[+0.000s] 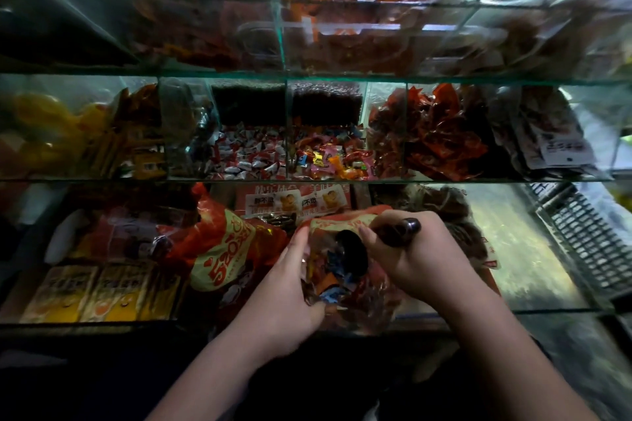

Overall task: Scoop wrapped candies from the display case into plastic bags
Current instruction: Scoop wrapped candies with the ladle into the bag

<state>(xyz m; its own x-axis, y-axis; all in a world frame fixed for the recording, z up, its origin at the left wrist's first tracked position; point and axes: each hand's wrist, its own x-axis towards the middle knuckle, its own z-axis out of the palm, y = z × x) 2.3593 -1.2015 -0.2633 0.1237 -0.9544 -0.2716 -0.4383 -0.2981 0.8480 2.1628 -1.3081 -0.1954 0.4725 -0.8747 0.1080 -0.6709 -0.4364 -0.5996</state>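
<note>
Seen from the head camera, a person stands at a glass display case (307,178). The left hand (290,287) grips the side of a plastic bag (359,308), fingers curled round its open mouth. The right hand (413,256) is closed round the dark handle of a scoop (355,251), whose bowl tips into the bag. Wrapped candies (328,280) lie inside the bag. More candies (246,157) fill the compartments on the shelf above. A printed red-and-yellow bag (222,249) sits just left.
</note>
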